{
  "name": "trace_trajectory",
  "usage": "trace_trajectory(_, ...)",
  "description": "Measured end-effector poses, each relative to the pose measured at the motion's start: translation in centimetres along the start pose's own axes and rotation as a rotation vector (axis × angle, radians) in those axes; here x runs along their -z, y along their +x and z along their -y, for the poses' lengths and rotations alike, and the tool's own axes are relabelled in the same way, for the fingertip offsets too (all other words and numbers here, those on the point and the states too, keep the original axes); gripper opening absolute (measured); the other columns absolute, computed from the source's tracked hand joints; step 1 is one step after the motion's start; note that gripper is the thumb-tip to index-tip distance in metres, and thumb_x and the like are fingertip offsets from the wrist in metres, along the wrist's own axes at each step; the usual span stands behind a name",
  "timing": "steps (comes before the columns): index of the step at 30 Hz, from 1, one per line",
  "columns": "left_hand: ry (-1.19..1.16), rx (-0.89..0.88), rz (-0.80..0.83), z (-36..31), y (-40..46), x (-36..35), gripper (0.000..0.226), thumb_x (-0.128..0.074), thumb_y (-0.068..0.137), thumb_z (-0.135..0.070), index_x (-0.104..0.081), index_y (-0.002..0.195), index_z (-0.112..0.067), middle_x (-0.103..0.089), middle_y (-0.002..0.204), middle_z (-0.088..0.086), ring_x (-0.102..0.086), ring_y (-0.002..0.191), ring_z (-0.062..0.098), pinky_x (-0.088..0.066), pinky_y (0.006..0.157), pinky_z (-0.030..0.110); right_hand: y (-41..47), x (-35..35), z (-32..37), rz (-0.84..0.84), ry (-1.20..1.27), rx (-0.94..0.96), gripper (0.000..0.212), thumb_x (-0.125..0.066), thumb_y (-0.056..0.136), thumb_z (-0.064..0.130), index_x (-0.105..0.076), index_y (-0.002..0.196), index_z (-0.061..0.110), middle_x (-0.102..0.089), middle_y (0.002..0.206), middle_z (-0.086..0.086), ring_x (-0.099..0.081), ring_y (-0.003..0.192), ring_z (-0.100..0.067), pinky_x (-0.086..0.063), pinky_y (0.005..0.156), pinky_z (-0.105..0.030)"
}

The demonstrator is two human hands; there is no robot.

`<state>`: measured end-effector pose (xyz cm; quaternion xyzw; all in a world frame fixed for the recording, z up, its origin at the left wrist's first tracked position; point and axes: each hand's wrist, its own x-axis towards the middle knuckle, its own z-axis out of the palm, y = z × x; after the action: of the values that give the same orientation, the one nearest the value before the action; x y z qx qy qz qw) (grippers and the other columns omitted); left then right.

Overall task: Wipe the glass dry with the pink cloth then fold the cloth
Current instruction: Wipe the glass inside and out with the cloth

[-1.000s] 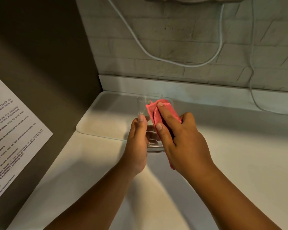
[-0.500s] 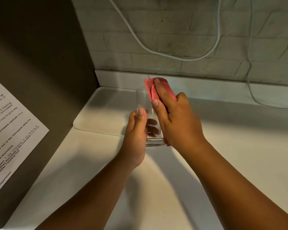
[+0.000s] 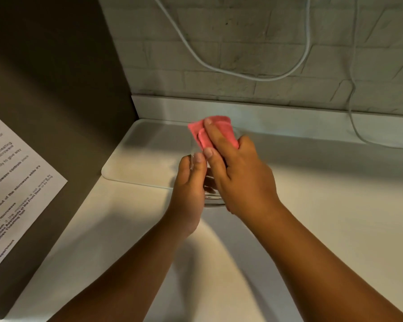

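**Glass held between my hands, rim pointing away from me**

Over the pale, smooth table I held the clear drinking glass in the air, its long axis running away from me, base nearest my wrists and rim toward the wall. My right hand lay over its far side, fingers closed and pressing the bunched pink cloth against the rim end. My left hand cupped the near side, curled round the glass to steady it. The wiping, I judged, belonged to the right hand; folding was not yet begun.
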<state>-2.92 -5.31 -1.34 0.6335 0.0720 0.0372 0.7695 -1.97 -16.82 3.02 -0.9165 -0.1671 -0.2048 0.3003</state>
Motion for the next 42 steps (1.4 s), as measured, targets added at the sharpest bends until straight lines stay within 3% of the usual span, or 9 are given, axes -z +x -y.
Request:
trace_trajectory(5,0.029,-0.019,-0.012,-0.4,-0.3,-0.1,0.063,-0.046,0.092,-0.07,-0.058,0.127,-0.019,-0.072,0.119,0.024,-0.07,0.109,0.046,-0.056,0.094,0.068,0.2,0.0,-0.3,-0.023,0.083,-0.065,0.047,-0.02,0.103,0.06,-0.007,0.149,0.061,-0.047,0.103,0.004,-0.052,0.068,-0.004,-0.039,0.049,-0.019)
trace_trajectory(9,-0.016,0.019,-0.056,-0.9,0.5,0.7,0.043,-0.04,0.106,-0.055,-0.059,0.127,-0.021,-0.075,0.117,0.012,-0.074,0.109,0.033,-0.063,0.091,0.048,-2.6,-0.7,0.8,0.078,0.072,-0.056,0.048,-0.018,0.103,0.059,-0.002,0.148,0.063,-0.045,0.1,0.003,-0.054,0.064,-0.013,-0.048,0.051,-0.026)
trace_trajectory(13,-0.009,0.106,-0.043,-0.7,0.7,0.8,0.028,-0.032,0.112,-0.043,-0.059,0.116,-0.038,-0.069,0.129,-0.003,-0.066,0.121,0.019,-0.052,0.107,0.048,-2.2,-1.2,1.9,0.094,-0.035,0.036,0.05,-0.019,0.103,0.055,-0.009,0.152,0.055,-0.039,0.096,0.002,-0.043,0.061,-0.012,-0.044,0.047,-0.027)
trace_trajectory(21,-0.023,0.055,-0.059,-0.7,-0.4,0.4,0.054,-0.042,0.101,-0.063,-0.058,0.127,-0.019,-0.072,0.116,0.023,-0.073,0.107,0.043,-0.057,0.096,0.065,1.1,-0.7,-0.2,-0.001,0.034,-0.085,0.049,-0.016,0.103,0.058,-0.009,0.151,0.054,-0.044,0.108,-0.003,-0.052,0.068,-0.012,-0.043,0.05,-0.023)
trace_trajectory(25,-0.121,0.06,-0.12,-1.6,0.1,0.4,0.063,-0.053,0.086,-0.068,-0.059,0.118,-0.015,-0.071,0.097,0.015,-0.07,0.084,0.032,-0.061,0.078,0.048,0.1,-0.8,-1.5,0.045,0.13,-0.159,0.048,-0.012,0.099,0.065,-0.002,0.146,0.065,-0.046,0.106,0.001,-0.053,0.065,-0.004,-0.037,0.041,-0.01)
trace_trajectory(29,-0.106,0.081,-0.104,-1.8,0.9,0.9,0.072,-0.047,0.095,-0.062,-0.054,0.137,-0.004,-0.068,0.129,0.031,-0.066,0.12,0.049,-0.052,0.103,0.065,-2.9,-1.2,-0.2,0.103,0.139,-0.104,0.046,-0.014,0.1,0.063,0.0,0.143,0.07,-0.044,0.097,0.004,-0.053,0.065,-0.008,-0.049,0.053,-0.026)
trace_trajectory(34,-0.024,0.109,-0.07,-0.3,-0.1,0.0,0.04,-0.04,0.111,-0.04,-0.06,0.128,-0.009,-0.074,0.121,0.023,-0.071,0.116,0.041,-0.057,0.1,0.054,-1.5,-0.5,0.2,0.075,-0.066,0.069,0.049,-0.023,0.103,0.056,-0.014,0.151,0.056,-0.039,0.093,0.003,-0.042,0.061,-0.009,-0.038,0.045,-0.023)
trace_trajectory(39,-0.101,0.124,-0.063,-1.5,-0.7,-0.5,0.074,-0.048,0.084,-0.067,-0.056,0.13,-0.01,-0.069,0.116,0.033,-0.068,0.105,0.054,-0.053,0.097,0.07,1.4,-0.2,-1.1,-0.004,0.014,-0.06,0.049,-0.018,0.102,0.06,-0.007,0.15,0.058,-0.044,0.106,-0.001,-0.052,0.068,-0.011,-0.045,0.05,-0.025)
trace_trajectory(42,-0.188,0.113,-0.093,-2.3,-0.2,-0.2,0.082,-0.051,0.081,-0.067,-0.054,0.135,-0.005,-0.067,0.104,0.025,-0.068,0.086,0.034,-0.056,0.089,0.06,0.8,-0.5,-2.0,0.036,0.109,-0.135,0.048,-0.012,0.1,0.064,-0.004,0.147,0.062,-0.047,0.108,0.0,-0.056,0.067,-0.008,-0.042,0.047,-0.017)
